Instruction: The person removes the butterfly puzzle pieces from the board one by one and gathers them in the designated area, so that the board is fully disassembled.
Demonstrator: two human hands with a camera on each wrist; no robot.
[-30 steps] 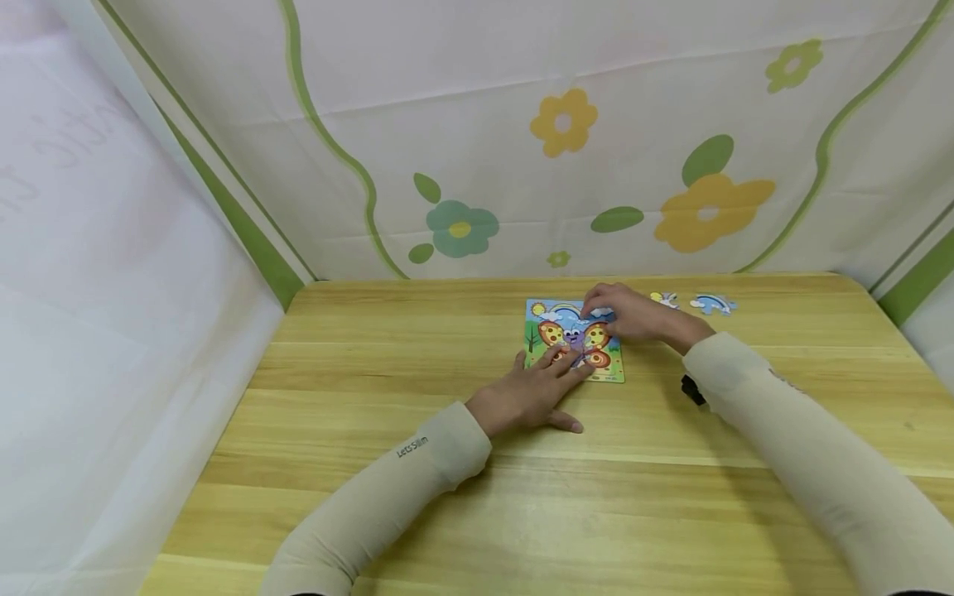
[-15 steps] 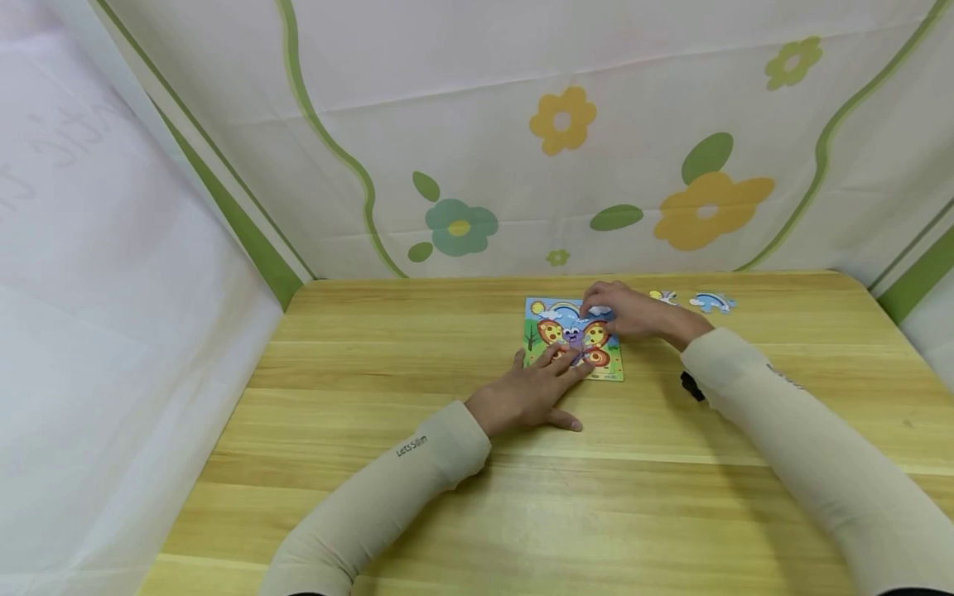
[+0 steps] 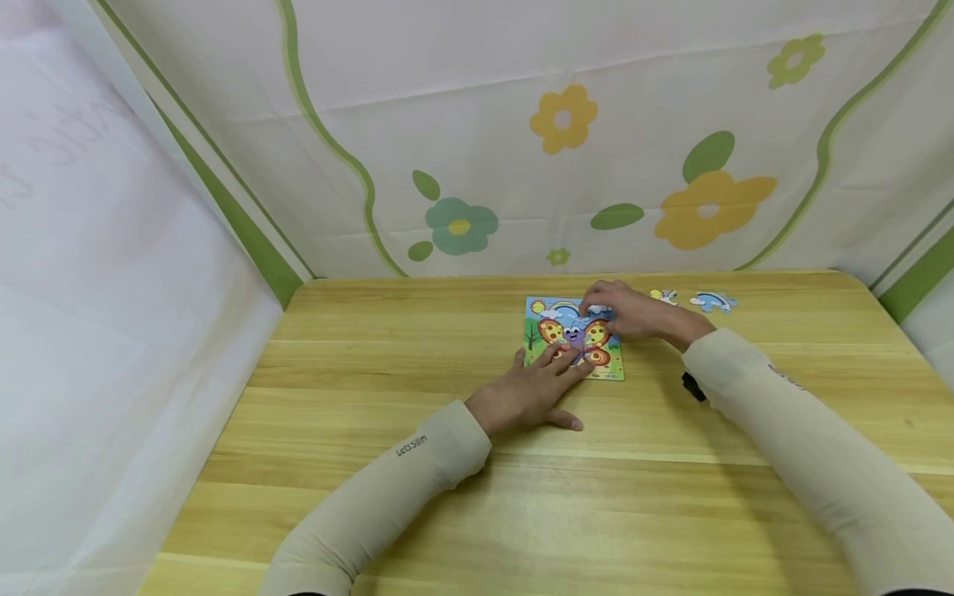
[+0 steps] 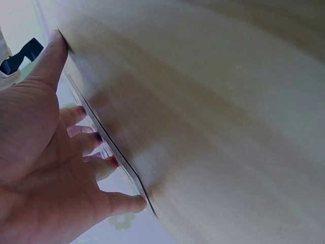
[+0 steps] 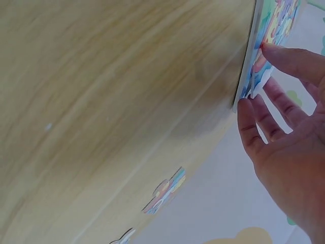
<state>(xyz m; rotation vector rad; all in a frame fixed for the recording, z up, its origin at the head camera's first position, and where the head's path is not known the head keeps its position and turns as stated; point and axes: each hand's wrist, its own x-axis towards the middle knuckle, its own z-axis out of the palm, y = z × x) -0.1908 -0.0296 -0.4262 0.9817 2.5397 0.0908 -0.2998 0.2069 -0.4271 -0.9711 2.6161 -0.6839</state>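
Note:
A butterfly jigsaw puzzle lies flat near the table's back edge. My left hand rests on its lower left part with fingers spread and straight; the thumb lies on the wood in front. In the left wrist view the fingertips press on the puzzle from above. At the upper right corner, my right hand pinches a blue puzzle piece with a white cloud. That piece stands a little proud of the board in the right wrist view, the thumb on the picture side and fingers at the edge.
Two loose puzzle pieces lie right of the puzzle: a yellow and white one, partly behind the right hand, and a rainbow one. A small black object shows beside the right sleeve. A flowered curtain hangs behind the wooden table.
Hardly anything differs. Both hands keep their places on the puzzle, and the loose pieces have not moved.

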